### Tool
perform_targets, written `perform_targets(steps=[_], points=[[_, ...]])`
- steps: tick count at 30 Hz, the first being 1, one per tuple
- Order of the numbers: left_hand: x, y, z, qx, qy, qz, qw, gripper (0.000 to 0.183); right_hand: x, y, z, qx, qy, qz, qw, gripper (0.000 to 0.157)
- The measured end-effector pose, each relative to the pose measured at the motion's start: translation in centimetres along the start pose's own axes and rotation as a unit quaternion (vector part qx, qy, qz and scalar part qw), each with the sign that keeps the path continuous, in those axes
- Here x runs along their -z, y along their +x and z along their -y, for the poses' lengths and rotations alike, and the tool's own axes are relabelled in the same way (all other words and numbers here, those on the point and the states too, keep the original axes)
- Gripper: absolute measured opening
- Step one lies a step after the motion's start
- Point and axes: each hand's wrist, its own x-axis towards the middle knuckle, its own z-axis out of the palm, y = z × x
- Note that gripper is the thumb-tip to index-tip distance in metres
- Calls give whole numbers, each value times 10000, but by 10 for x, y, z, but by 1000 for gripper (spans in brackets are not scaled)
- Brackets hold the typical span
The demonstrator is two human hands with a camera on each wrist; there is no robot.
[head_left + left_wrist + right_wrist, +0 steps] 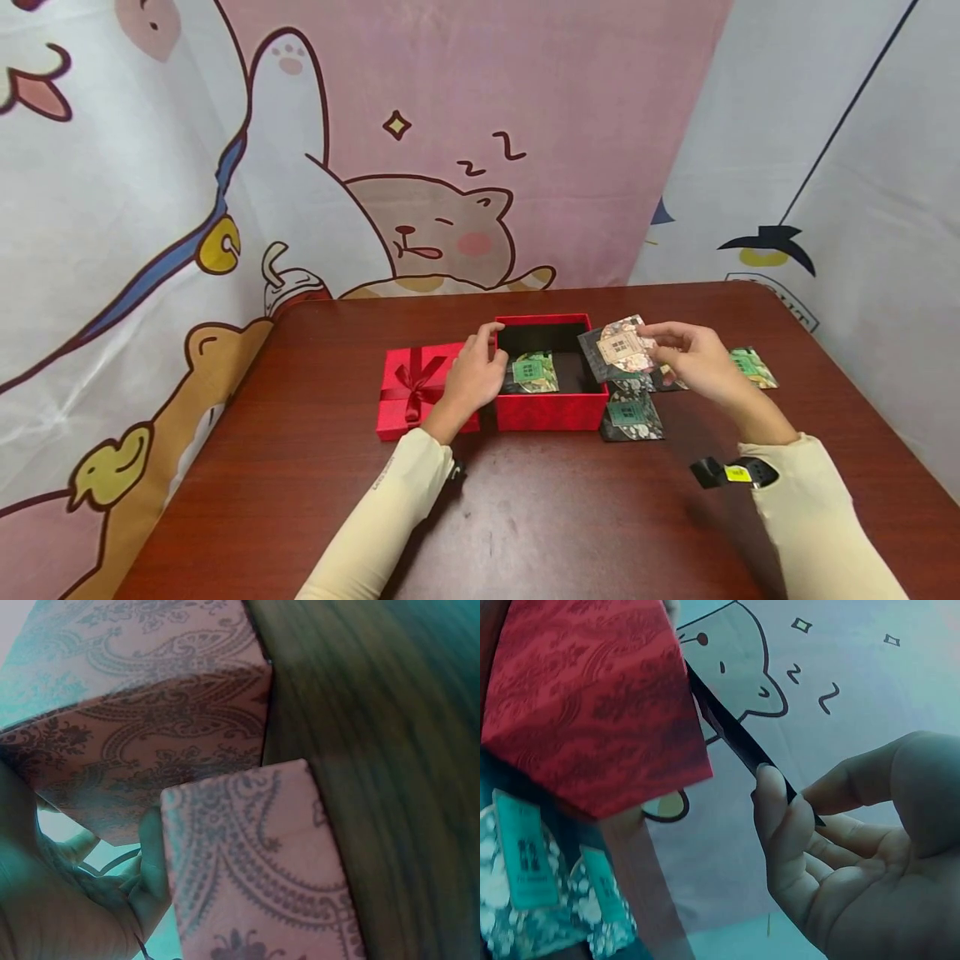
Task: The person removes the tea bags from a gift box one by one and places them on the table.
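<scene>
My right hand (693,354) pinches a flat dark printed packet (618,347) with a beige label, between thumb and fingers, over the right rim of the open red box (551,412). In the right wrist view the packet (739,739) shows as a thin black edge. My left hand (476,371) holds the left wall of the box, its fingers at the rim. A green-labelled packet (534,372) lies inside the box. Left of the box, partly behind my left hand, lies the red lid (393,392) with its ribbon bow (414,385).
Dark packets with green labels (632,417) lie against the box's right side. Another packet (753,367) lies farther right, beyond my right hand. Everything stands on a brown wooden table (525,517), with a cartoon-printed cloth (570,125) behind it.
</scene>
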Motion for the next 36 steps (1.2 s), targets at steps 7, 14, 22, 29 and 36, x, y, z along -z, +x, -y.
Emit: perform_targets(steps=[7,14,22,29,36], points=[[0,0,-1,25,-1,-7,10000,45,10,-9,-14,-164,119,-146,9997,38],[0,0,0,21,4,-8,10000,45,20,-17,-24,-336,41,-221,9992,40],[-1,-1,0,22,13,38,10000,45,31,-30,-43,-672,-99,-257,9974,44],[-1,-1,1,26,4,36,10000,45,38,-39,-66,-849,-244,-367,9954,45],[-1,0,0,10,-50,-16,10000,45,42,-44,-83,-962,-288,-380,9942,46]])
